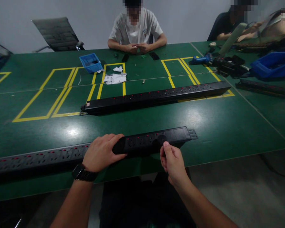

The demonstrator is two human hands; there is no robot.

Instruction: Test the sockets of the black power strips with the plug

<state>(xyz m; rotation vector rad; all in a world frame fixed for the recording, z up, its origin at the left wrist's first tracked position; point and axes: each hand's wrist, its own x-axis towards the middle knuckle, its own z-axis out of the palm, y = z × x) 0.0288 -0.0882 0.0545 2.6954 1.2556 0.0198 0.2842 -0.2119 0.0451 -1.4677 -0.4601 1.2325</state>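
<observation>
A long black power strip [142, 141] with a row of sockets and small red switches lies along the near edge of the green table. My left hand [104, 150], with a dark watch on its wrist, is wrapped over the strip, thumb on the near side and fingers across the top. Close to the strip's right end, my right hand [173, 160] is closed on a black plug [161, 138] that sits against the last socket. How deep the plug goes cannot be made out. Beyond lies a second black power strip [156, 96], touched by neither hand.
Yellow tape outlines [33, 119] mark the green table [216, 126]. A blue bin [91, 62] and torn white paper [115, 78] lie farther back. Across the table sits a person [137, 28]. At right are a blue tray [273, 66], a blue-handled tool [200, 60] and other people.
</observation>
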